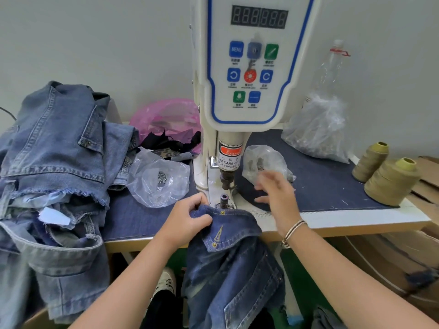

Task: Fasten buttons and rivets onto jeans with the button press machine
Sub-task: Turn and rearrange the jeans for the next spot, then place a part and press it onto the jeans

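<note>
Left hand (187,222) grip pinching jeans (228,233) pocket edge beside lower die (223,201). Right hand (278,194) blurred, grip wide, holding nothing. Press machine (249,67) label: "WARNING", "TAKE CARE OF YOUR FINGER"; "MENU" button.

Dark blue jeans (228,264) hang off the table's front edge, a pocket corner with brass rivets (222,212) bunched up just beside the lower die (223,201) of the white button press machine (247,67), whose upper punch (226,180) stands raised above it, apart
</note>
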The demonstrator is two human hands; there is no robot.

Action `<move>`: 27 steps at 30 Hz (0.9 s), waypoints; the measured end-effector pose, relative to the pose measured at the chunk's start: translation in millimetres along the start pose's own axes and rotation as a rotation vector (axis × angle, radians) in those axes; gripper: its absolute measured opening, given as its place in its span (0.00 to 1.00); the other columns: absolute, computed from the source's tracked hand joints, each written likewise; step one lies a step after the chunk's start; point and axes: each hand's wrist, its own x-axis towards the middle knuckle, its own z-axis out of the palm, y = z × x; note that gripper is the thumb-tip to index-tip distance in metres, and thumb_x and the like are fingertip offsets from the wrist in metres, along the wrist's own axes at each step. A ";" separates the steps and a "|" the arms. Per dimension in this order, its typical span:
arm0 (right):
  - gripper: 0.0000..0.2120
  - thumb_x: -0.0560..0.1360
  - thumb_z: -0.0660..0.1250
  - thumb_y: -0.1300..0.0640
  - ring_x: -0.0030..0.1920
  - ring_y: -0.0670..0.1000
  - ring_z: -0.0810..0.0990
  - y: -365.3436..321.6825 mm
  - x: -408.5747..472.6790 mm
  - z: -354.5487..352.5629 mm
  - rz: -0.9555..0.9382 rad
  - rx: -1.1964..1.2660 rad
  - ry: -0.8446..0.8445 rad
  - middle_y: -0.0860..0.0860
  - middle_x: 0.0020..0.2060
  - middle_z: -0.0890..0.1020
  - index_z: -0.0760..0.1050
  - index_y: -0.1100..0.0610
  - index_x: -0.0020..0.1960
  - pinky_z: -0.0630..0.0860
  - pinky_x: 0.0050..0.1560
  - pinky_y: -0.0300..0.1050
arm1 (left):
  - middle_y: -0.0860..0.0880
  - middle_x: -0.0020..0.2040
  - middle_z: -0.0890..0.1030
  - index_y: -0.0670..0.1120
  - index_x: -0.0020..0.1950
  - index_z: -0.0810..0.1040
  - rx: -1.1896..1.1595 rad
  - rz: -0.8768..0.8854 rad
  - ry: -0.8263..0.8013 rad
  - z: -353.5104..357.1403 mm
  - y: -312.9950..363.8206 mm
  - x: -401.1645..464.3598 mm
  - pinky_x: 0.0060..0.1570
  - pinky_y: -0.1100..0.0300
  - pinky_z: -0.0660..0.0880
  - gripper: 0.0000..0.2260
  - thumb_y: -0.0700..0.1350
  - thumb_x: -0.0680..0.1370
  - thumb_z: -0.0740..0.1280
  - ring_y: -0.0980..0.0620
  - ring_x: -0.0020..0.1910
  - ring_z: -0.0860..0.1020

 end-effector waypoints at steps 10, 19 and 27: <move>0.14 0.79 0.58 0.55 0.59 0.59 0.76 -16.3 95.0 3.5 0.078 -1.396 -0.235 0.57 0.59 0.78 0.76 0.56 0.61 0.71 0.50 0.48 | 0.54 0.28 0.62 0.44 0.32 0.61 0.254 0.145 0.077 4.7 -6.1 -0.8 0.31 0.61 0.57 0.09 0.42 0.63 0.62 0.57 0.30 0.59; 0.10 0.76 0.61 0.60 0.52 0.59 0.80 -9.7 99.5 13.6 -0.094 -1.596 -0.190 0.58 0.51 0.81 0.78 0.59 0.54 0.70 0.41 0.48 | 0.54 0.27 0.63 0.42 0.32 0.62 0.305 0.174 0.098 5.9 -3.9 -1.6 0.30 0.63 0.57 0.08 0.42 0.63 0.61 0.57 0.29 0.60; 0.10 0.76 0.60 0.62 0.53 0.60 0.79 -9.5 99.8 15.2 -0.077 -1.582 -0.172 0.59 0.52 0.80 0.77 0.61 0.54 0.71 0.42 0.49 | 0.52 0.28 0.63 0.42 0.32 0.62 0.312 0.141 0.094 5.6 -1.5 -2.0 0.31 0.58 0.59 0.08 0.43 0.63 0.62 0.57 0.29 0.60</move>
